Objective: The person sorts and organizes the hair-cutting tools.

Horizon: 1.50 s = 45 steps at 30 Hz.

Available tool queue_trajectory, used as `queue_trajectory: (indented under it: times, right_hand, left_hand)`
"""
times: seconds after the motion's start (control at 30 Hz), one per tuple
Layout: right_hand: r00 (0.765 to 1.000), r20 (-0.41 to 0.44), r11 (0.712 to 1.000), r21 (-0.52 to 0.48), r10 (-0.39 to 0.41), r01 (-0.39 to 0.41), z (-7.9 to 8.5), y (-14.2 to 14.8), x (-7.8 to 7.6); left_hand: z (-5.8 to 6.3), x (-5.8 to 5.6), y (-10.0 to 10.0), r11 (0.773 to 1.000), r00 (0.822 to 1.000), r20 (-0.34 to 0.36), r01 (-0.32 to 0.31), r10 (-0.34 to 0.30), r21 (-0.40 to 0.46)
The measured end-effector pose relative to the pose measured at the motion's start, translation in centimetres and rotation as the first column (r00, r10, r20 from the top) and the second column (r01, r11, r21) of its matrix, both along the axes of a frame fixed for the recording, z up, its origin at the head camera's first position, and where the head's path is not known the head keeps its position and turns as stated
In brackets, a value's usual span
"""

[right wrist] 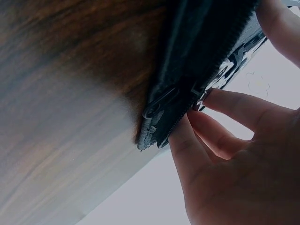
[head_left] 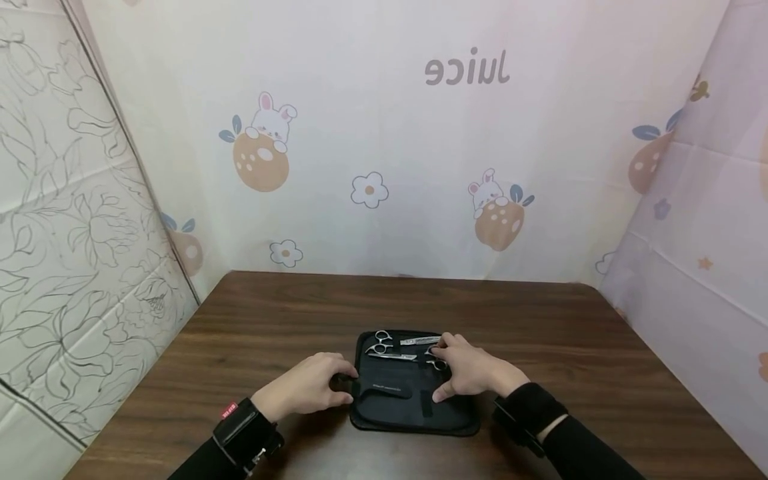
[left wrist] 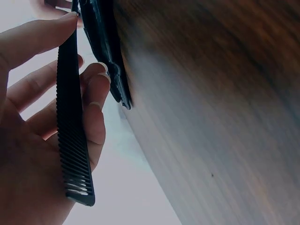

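Note:
My left hand [head_left: 313, 385] pinches a black comb [left wrist: 72, 117] between thumb and fingers at the left edge of a black zip case [head_left: 414, 427]. The comb's teeth lie over the palm in the left wrist view, while its other end reaches over the case. My right hand [head_left: 471, 368] rests on the case's right side, its fingertips at the finger rings [head_left: 440, 365] of one pair of scissors. The thumb points down toward a dark strap [head_left: 427, 403]. Another scissors pair [head_left: 381, 342] with a toothed blade lies above; the right hand partly covers both pairs.
The case lies open on a dark wooden table [head_left: 270, 307]. Its zipper pull [right wrist: 161, 101] hangs at the side near the right hand. Patterned cloth [head_left: 372, 133] hangs behind the table and at both sides.

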State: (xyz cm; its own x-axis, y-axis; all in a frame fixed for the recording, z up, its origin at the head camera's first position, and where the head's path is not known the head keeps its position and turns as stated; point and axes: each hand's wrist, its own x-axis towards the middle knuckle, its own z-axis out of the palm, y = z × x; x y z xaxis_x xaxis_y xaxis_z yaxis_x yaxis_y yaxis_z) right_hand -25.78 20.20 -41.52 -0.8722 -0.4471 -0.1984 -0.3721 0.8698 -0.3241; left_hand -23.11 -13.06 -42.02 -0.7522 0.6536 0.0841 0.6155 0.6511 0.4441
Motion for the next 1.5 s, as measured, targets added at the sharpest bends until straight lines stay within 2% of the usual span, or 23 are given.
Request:
queue_trajectory:
  times: [0.37,0.97,1.27,1.5]
  right_hand:
    - [1.0,-0.008,1.0,-0.01,0.003,-0.003,0.0,0.2,0.3]
    - [1.0,-0.019,1.0,0.004,0.011,-0.011,0.3,-0.2,0.5]
    - [1.0,-0.023,1.0,0.01,0.012,-0.012,0.3,-0.2,0.4]
    - [1.0,-0.009,1.0,0.011,0.009,-0.009,0.2,-0.3,0.4]
  left_hand:
    - [-0.3,0.4,0.8,1.0,1.0,0.005,0.013,-0.013,-0.011]
    - [0.3,0.4,1.7,0.999,0.997,-0.066,0.03,-0.033,-0.035]
    - [0.3,0.7,1.8,0.999,1.0,-0.01,0.012,-0.012,-0.04]
    - [0.2,1.0,2.1,0.999,1.0,-0.015,0.012,-0.013,-0.038]
